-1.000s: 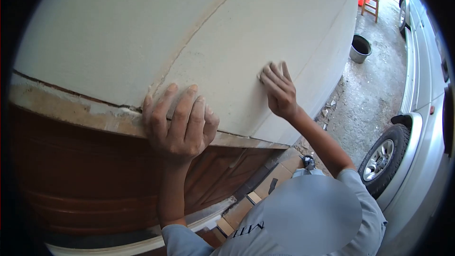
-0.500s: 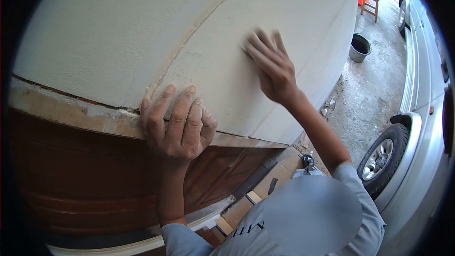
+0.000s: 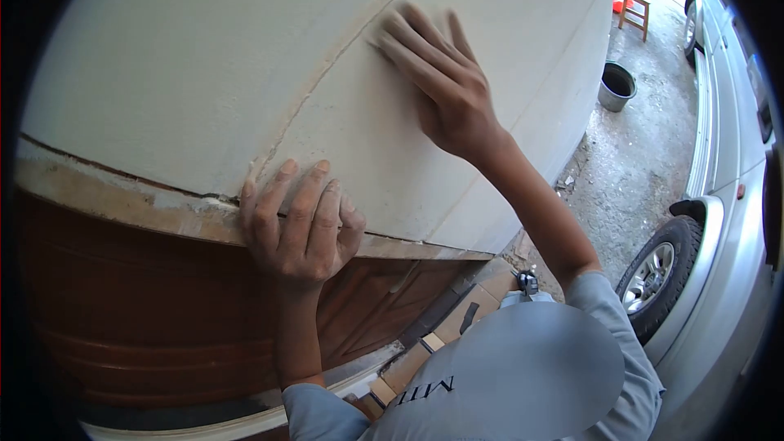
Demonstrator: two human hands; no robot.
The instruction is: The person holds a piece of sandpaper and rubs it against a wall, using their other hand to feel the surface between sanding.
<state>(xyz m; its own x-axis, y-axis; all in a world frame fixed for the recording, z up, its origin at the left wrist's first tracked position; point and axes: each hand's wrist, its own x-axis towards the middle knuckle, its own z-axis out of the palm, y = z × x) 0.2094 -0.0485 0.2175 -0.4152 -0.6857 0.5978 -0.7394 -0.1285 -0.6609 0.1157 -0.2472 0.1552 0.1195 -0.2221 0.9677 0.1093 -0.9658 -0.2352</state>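
A pale, plastered panel (image 3: 351,139) fills the upper view, with a rough seam (image 3: 314,82) curving up across it. My right hand (image 3: 445,86) lies against the panel just right of the seam, fingers stretched out and one finger apart; the fingertips are blurred. Whatever may be beneath its palm is hidden. At the panel's lower edge, my left hand (image 3: 302,224) rests across the dusty ledge (image 3: 184,216), its fingers slightly bent and fingertips on the pale surface. Pale dust coats these fingers, and nothing shows in them.
Below the ledge is a brown wooden panelled surface (image 3: 147,294). On the right stand a black bucket (image 3: 616,86), a wooden stool (image 3: 634,16) and a silver vehicle (image 3: 735,220) with its wheel (image 3: 661,278) near my right elbow. Cardboard (image 3: 457,322) lies beneath my body.
My right hand has slid up and left along the panel toward the seam. My left hand keeps its place at the ledge, while the view has shifted slightly.
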